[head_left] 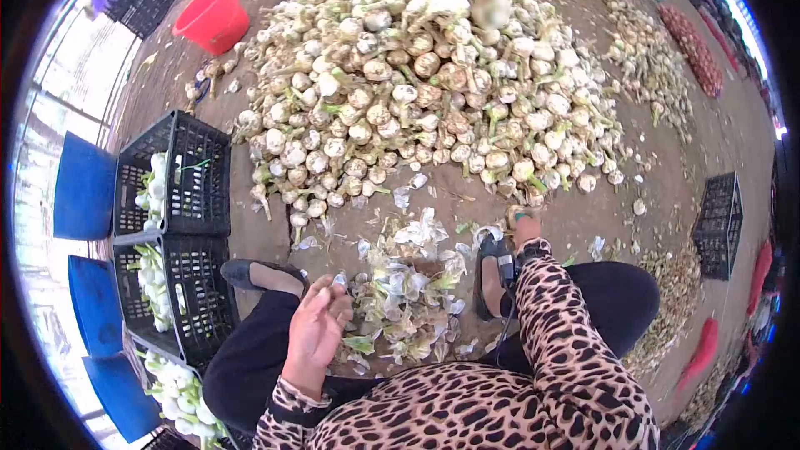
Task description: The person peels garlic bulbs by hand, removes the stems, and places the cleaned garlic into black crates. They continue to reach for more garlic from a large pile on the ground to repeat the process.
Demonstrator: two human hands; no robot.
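Observation:
A large pile of untrimmed garlic bulbs (400, 92) with stems and dirty skins spreads over the ground ahead of me. At its near edge my right hand (527, 230) reaches down with its fingers closed around a garlic bulb (512, 215); something green shows at the fingertips. My left hand (317, 329) is raised palm up above my left leg, fingers loosely curled and apart, holding nothing that I can see. A small silvery covering (339, 280) sits on one of its fingertips. Peeled garlic skins (408, 283) lie heaped between my feet.
Black crates (197, 175) of cleaned white garlic (153, 192) stand at my left, beside blue panels (83, 187). A red bucket (213, 17) is at the far left. On the right are another black crate (718, 225), more garlic (646, 58) and a filled red net sack (692, 50).

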